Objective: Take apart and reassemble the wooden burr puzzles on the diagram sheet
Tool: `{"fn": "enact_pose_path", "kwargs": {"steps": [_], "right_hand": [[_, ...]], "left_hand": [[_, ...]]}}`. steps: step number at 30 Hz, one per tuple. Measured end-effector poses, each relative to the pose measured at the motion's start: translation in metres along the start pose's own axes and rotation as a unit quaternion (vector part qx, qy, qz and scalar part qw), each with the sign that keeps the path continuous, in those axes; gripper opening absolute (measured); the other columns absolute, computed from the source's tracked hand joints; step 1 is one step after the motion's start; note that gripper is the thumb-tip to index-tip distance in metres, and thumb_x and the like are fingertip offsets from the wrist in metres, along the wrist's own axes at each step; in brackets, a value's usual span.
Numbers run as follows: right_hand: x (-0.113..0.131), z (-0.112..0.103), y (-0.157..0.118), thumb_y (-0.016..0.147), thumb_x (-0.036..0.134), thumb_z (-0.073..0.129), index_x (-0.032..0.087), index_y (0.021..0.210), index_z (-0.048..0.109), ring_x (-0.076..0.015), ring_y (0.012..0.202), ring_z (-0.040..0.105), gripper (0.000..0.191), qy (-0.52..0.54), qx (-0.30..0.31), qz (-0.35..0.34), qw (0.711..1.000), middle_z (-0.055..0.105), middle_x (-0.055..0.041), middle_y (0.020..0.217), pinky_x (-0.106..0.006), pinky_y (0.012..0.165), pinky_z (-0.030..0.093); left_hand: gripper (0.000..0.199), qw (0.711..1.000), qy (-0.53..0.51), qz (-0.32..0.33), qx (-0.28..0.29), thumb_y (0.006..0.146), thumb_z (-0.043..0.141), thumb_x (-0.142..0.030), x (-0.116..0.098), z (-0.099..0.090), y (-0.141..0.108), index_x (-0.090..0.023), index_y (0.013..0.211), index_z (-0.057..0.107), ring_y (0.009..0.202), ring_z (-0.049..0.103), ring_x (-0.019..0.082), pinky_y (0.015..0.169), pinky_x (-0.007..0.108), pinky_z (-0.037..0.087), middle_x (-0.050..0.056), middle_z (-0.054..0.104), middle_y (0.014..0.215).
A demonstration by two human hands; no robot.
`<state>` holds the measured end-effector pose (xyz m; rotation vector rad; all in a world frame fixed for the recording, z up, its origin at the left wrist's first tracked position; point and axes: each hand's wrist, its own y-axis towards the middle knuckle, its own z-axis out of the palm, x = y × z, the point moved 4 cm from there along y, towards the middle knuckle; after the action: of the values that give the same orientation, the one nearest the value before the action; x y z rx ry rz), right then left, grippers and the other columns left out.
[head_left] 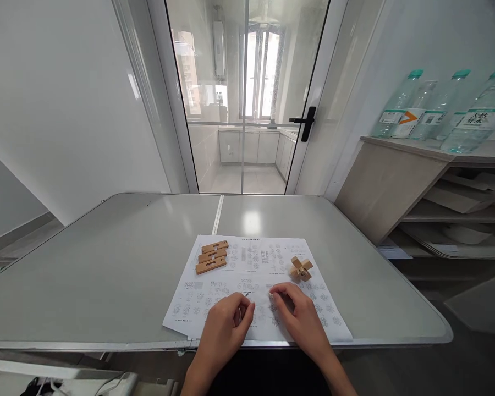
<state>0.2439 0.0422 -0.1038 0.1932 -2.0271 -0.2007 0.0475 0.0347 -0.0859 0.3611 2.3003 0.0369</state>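
Note:
Sheets of printed paper [231, 280] lie on the grey table near its front edge, covered in small diagrams. On their upper left rest three flat wooden pieces [212, 265] with slots, one behind another. An interlocked wooden cross-shaped block [301, 269] sits on the right part of the paper. My left hand [231, 322] is over the lower middle of the paper, its fingers curled, and whether they hold anything small is hidden. To its right, my right hand [299, 316] rests on the paper just below the wooden block, fingers bent with a gap between thumb and forefinger, holding nothing.
The grey table [107, 275] reaches back to a glass door [247, 99] with a black handle. At the right, a wooden shelf unit [400, 181] carries several plastic bottles [433, 115] on top. Cables and a white surface show below the table at the lower left.

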Motion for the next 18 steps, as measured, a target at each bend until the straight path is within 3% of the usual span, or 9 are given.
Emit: {"fn": "enact_pose_path", "kwargs": {"steps": [18], "right_hand": [[-0.0002,-0.0001,0.0004,0.104,0.04,0.05,0.024,0.101,0.07,-0.0268,0.099,0.067,0.026,0.0,0.002,0.004,1.0,0.074,-0.0072,0.105,-0.037,0.085,0.052]], "left_hand": [[0.034,1.0,0.003,0.002,0.002,0.105,0.048,-0.046,-0.0022,-0.0011,-0.0002,-0.022,0.084,0.06,0.065,0.053,0.017,0.063,0.028,0.04,0.0,0.06,0.072]]}}
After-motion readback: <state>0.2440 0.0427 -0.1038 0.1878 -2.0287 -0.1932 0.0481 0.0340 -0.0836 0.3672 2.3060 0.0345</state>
